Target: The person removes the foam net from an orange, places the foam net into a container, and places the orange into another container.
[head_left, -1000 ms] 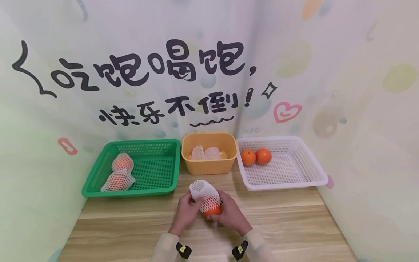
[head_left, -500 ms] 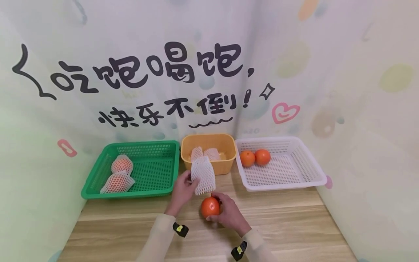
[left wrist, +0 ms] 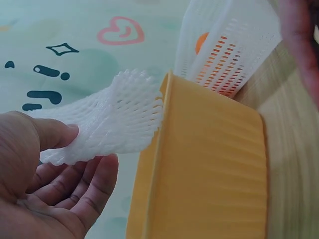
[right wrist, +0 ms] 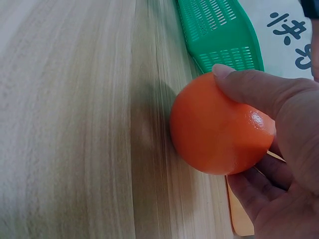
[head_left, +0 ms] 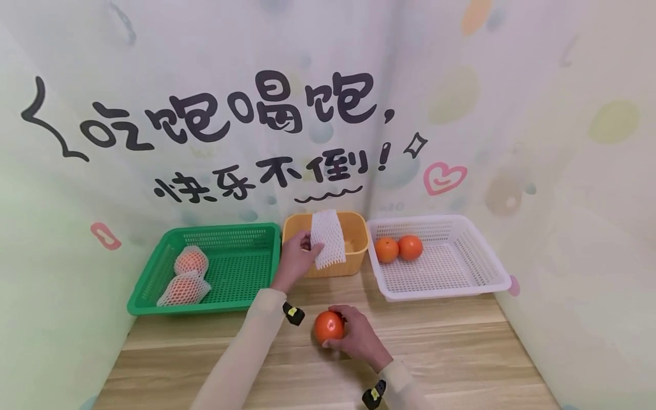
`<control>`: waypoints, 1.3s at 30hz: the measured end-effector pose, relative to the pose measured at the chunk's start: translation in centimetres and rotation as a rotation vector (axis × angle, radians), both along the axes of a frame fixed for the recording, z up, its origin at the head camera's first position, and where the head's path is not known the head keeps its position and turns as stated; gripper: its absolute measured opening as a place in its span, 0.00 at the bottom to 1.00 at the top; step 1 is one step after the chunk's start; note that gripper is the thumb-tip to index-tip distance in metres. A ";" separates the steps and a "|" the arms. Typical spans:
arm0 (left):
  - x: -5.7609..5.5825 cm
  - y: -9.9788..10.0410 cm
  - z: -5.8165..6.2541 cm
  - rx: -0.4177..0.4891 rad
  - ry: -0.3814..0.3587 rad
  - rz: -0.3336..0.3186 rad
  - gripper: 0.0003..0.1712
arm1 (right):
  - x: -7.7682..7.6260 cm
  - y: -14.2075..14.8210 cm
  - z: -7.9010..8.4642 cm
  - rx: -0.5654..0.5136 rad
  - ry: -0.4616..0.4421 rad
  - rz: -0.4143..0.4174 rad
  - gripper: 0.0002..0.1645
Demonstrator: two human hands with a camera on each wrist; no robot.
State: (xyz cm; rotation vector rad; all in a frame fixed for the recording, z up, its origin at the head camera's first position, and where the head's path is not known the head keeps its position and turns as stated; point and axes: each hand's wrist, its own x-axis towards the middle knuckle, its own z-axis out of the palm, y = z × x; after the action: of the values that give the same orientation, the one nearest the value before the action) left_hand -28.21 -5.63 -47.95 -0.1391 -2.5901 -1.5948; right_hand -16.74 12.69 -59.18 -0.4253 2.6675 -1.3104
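Observation:
My left hand (head_left: pixel 297 257) pinches a white foam net sleeve (head_left: pixel 328 239) between thumb and fingers, over the front rim of the yellow bin (head_left: pixel 328 267). In the left wrist view the sleeve (left wrist: pixel 117 117) looks flattened, and its far end overlaps the bin's rim (left wrist: pixel 167 99). Close above the wooden table, my right hand (head_left: pixel 357 336) grips a bare orange (head_left: pixel 328 327) from its right side. The right wrist view shows the thumb over the top of this orange (right wrist: pixel 219 129) and the fingers under it. The sleeve hides much of the bin's inside.
At the left, a green basket (head_left: pixel 205 309) holds two oranges in foam nets (head_left: pixel 187 289). A white basket (head_left: pixel 441 293) at the right holds two bare oranges (head_left: pixel 410 248). A printed wall (head_left: pixel 328 45) rises behind the containers.
The foam net sleeve has come off the orange. My left hand has carried it forward to the yellow bin. My right hand still holds the orange near the same spot.

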 end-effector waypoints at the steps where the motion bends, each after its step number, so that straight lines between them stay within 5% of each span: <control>1: -0.4 0.3 0.2 -0.006 -0.009 0.001 0.14 | 0.0 0.0 0.0 -0.002 -0.011 0.000 0.44; 7: -2.7 1.9 1.2 -0.063 -0.018 0.010 0.13 | 0.0 0.0 -0.1 -0.002 -0.055 -0.007 0.44; 13: -4.5 3.5 1.7 -0.126 -0.118 0.019 0.15 | 0.0 0.0 -0.2 0.001 -0.061 -0.012 0.45; 26: -6.7 4.9 0.6 -0.139 -0.257 -0.038 0.14 | 0.1 0.1 -0.2 0.001 -0.035 -0.014 0.44; 31: -7.0 4.8 0.1 -0.129 -0.283 -0.063 0.22 | 0.2 0.0 -0.1 -0.011 -0.074 -0.020 0.44; 39: -5.9 4.2 -0.1 -0.151 -0.246 -0.039 0.31 | 0.2 0.1 -0.1 -0.017 -0.101 -0.026 0.44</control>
State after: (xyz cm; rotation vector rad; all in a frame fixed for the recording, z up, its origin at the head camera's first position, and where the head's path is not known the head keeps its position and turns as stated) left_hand -34.11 -1.42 -48.07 -0.0037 -2.9110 -1.5137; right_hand -16.55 12.75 -59.26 -0.3189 2.5896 -1.3257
